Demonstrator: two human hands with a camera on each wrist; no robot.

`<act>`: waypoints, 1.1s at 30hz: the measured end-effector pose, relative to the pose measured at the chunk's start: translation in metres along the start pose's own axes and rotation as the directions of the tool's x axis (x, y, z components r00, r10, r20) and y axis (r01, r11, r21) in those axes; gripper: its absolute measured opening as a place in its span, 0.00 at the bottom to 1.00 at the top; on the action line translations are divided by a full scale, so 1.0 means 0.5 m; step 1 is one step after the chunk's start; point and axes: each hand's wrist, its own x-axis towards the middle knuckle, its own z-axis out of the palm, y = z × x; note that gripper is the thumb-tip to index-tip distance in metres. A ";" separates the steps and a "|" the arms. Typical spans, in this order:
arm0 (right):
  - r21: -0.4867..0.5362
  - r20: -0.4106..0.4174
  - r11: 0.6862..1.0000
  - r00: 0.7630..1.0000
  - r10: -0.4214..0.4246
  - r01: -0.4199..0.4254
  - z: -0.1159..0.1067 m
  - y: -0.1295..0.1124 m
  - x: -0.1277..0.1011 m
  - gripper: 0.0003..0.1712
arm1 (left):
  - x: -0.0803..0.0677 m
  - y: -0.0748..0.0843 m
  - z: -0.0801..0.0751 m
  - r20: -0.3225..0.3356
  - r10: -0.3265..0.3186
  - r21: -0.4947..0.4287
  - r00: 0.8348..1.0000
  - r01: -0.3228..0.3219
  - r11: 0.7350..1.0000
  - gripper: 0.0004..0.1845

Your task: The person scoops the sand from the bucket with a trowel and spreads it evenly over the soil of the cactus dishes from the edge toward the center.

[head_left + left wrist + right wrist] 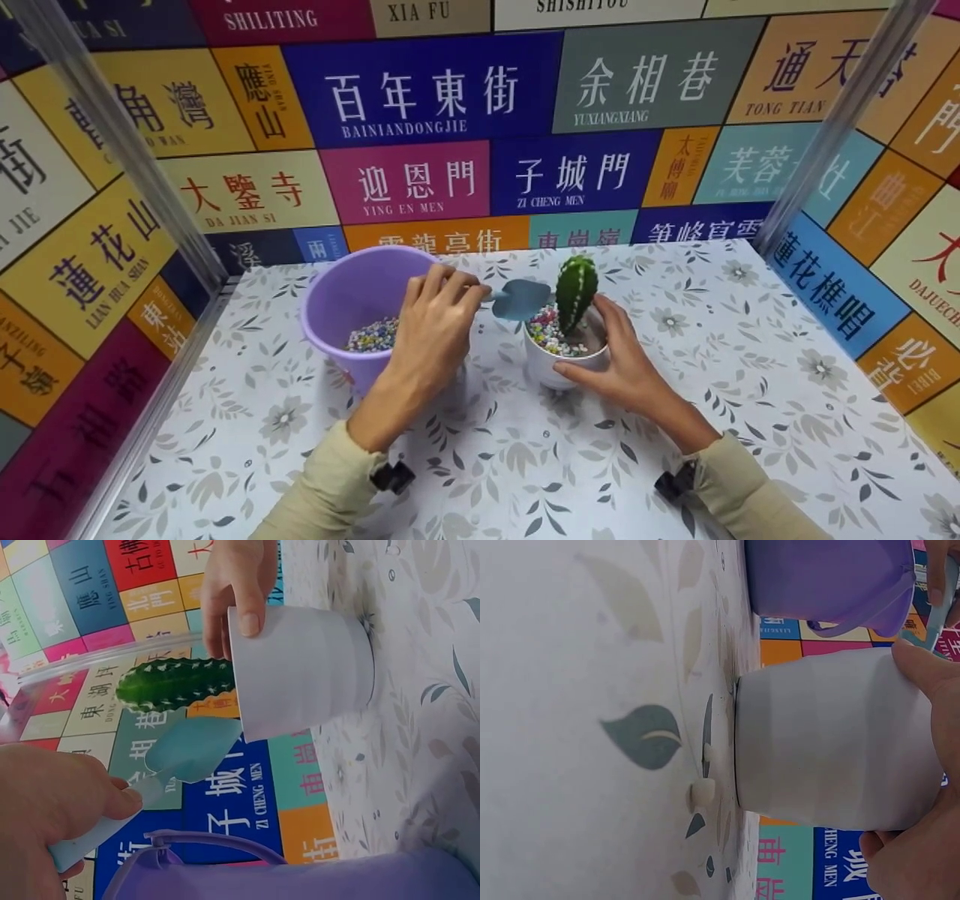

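My left hand [431, 330] grips a small blue-green trowel [521, 298] by its handle. Its blade tip reaches the left rim of a white flowerpot [551, 369], as the left wrist view also shows. A green cactus [577, 289] stands in the pot, with multicoloured pebbles [547, 337] around its base, mostly on the left side. On the pot's right, my right hand [634, 367] holds the rim, thumb at the front and fingers round the far side. Left of the pot is a purple bucket [326, 307] with more coloured pebbles [367, 337] inside; my left forearm passes in front of it.
Pot and bucket stand on a table [465, 480] covered in white leaf-and-flower print. Behind and at both sides rise panels of colourful signs [420, 90], with clear edge strips [127, 142] at the corners. The bucket's purple handle [217, 840] hangs along its side.
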 end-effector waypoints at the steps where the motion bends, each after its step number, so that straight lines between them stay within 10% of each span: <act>1: -0.001 0.000 1.000 1.000 0.000 0.000 0.000 0.000 0.000 0.71 | -0.001 -0.002 0.000 -0.002 -0.004 -0.004 1.000 0.004 1.000 0.17; 13: -0.001 0.002 1.000 1.000 0.001 -0.001 -0.004 -0.009 -0.004 0.71 | -0.023 -0.038 -0.012 0.001 -0.133 -0.202 0.991 0.130 0.971 0.15; 23: 0.016 -0.172 0.995 0.981 -0.093 0.097 -0.002 -0.041 0.011 0.66 | -0.047 -0.076 -0.030 -0.041 -0.227 -0.279 0.973 0.207 0.938 0.10; 29: 0.049 -0.328 0.975 0.926 -0.187 0.215 -0.008 -0.080 0.016 0.54 | -0.064 -0.103 -0.049 -0.032 -0.261 -0.288 0.965 0.241 0.927 0.10; 33: 0.024 -0.445 0.942 0.847 -0.291 0.336 -0.008 -0.115 0.021 0.47 | -0.077 -0.124 -0.062 -0.032 -0.282 -0.297 0.959 0.261 0.919 0.10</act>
